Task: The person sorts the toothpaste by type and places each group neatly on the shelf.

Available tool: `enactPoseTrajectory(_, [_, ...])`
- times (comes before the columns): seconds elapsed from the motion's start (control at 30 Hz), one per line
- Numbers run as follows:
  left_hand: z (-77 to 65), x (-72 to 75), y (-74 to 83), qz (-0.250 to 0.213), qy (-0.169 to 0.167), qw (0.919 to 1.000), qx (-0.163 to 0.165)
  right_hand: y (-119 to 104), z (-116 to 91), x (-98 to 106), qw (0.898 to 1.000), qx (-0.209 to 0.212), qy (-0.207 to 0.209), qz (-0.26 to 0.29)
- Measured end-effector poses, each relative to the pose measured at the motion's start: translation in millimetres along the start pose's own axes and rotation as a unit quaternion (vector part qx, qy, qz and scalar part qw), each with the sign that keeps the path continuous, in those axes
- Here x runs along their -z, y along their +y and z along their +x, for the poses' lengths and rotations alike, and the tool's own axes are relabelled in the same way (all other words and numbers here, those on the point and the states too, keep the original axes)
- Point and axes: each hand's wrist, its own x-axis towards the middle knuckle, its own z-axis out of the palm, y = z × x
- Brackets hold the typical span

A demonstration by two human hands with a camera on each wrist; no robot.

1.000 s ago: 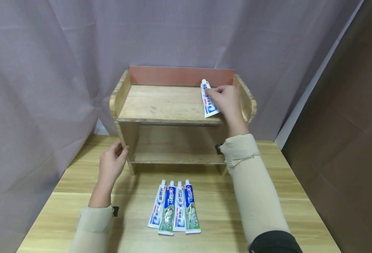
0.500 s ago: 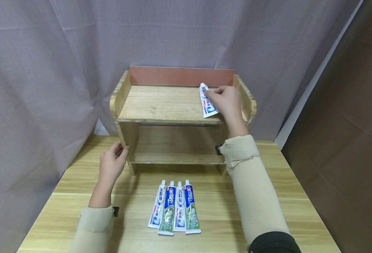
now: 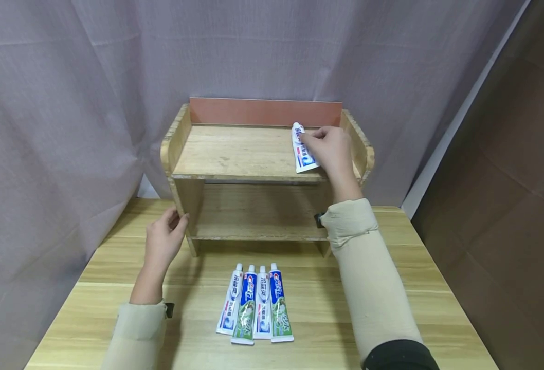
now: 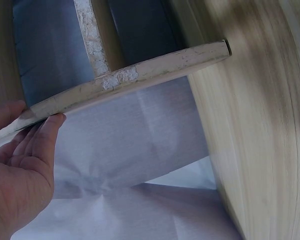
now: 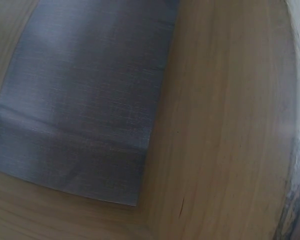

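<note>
In the head view my right hand (image 3: 332,151) pinches a white and blue toothpaste tube (image 3: 303,160) over the right part of the top board of a small wooden shelf (image 3: 235,149). The tube's cap points to the back and its flat end lies near the board's front edge. My left hand (image 3: 163,239) grips the shelf's left side panel low down. The left wrist view has the thumb and fingers of this hand (image 4: 27,175) on opposite faces of the panel's edge (image 4: 155,70). In the right wrist view the tube is out of sight.
Several toothpaste tubes (image 3: 263,306), white ones and blue-green ones, lie side by side on the wooden table (image 3: 91,313) before the shelf. A reddish-brown board (image 3: 263,111) backs the top level. Grey cloth (image 3: 253,46) hangs behind, and a brown surface (image 3: 499,180) rises at right.
My right hand has drawn the tube slightly toward the shelf's front and a little left, its cap now lower in the head view. My left hand keeps its place on the side panel.
</note>
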Motion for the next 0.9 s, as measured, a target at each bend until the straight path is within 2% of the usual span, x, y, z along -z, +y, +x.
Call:
enactPoseTrajectory(0.47, [1.3, -4.8, 0.9, -0.003, 0.005, 1.0000, 0.002, 3.4, -1.0, 1.9, 1.000, -0.008, 0.004, 0.008])
enactPoseTrajectory(0.7, [1.7, -6.1, -0.2, -0.005, 0.013, 0.9999, -0.001, 4.8, -0.9, 0.8, 0.999, 0.015, 0.029, -0.006])
enactPoseTrajectory(0.9, [1.8, -4.3, -0.1, -0.004, 0.008, 0.9999, 0.008, 4.5, -0.2, -0.6, 0.999, 0.017, 0.034, -0.004])
